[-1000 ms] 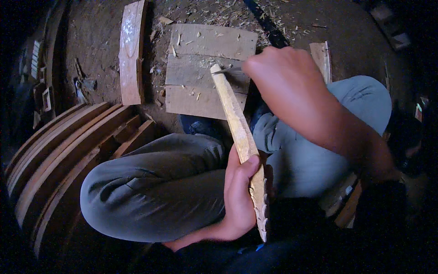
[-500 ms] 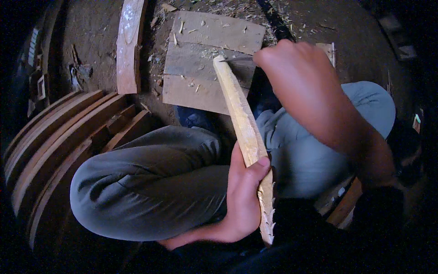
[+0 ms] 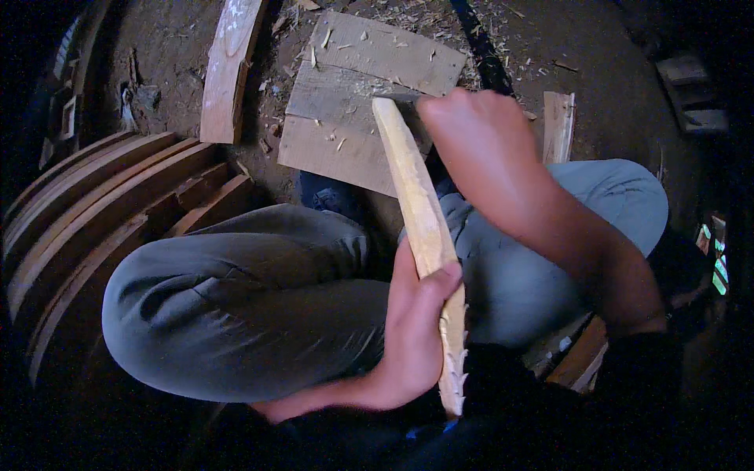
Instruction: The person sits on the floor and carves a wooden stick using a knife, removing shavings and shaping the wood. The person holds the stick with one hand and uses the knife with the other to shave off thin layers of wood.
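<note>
A long, pale strip of wood [image 3: 416, 196] slants up from my lap, its far end above a wooden board. My left hand [image 3: 416, 322] is wrapped round its lower part, the thumb lying across the top face. Raised, curled shavings stand along the edge near its bottom end. My right hand [image 3: 481, 129] is closed in a fist beside the far end. From that fist a dark, thin knife blade [image 3: 404, 99] reaches left to the tip of the strip. The knife's handle is hidden inside my fingers.
A flat plank board [image 3: 318, 149] scattered with shavings lies beyond my legs. Long boards [image 3: 86, 196] are stacked at the left. One plank [image 3: 229, 71] lies at the far left, and a shorter wood piece [image 3: 558, 125] right of my fist. Chips litter the dirt floor.
My right fist has shifted left, closer to the tip of the strip, with the blade still at that end. My left hand keeps its grip. The whole view has shifted slightly.
</note>
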`<action>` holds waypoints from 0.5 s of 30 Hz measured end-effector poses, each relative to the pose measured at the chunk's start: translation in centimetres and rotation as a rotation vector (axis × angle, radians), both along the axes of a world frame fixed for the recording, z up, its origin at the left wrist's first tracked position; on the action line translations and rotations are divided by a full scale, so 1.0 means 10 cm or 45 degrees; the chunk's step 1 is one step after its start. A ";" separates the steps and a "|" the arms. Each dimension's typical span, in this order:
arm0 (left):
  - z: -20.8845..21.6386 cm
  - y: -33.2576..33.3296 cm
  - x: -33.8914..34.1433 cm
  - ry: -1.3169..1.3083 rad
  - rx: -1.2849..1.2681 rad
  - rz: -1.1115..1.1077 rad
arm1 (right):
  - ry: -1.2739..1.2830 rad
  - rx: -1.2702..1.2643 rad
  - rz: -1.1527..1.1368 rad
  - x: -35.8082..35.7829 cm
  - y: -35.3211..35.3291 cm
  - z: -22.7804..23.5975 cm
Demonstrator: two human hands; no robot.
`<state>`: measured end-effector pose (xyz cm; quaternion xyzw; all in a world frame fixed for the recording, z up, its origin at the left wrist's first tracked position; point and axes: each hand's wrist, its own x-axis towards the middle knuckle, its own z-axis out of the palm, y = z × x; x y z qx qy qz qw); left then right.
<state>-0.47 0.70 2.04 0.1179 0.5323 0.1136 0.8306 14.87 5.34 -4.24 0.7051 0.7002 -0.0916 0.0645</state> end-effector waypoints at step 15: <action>-0.15 -0.06 -0.02 -0.155 0.039 0.130 | 0.023 -0.123 -0.187 0.36 0.03 0.26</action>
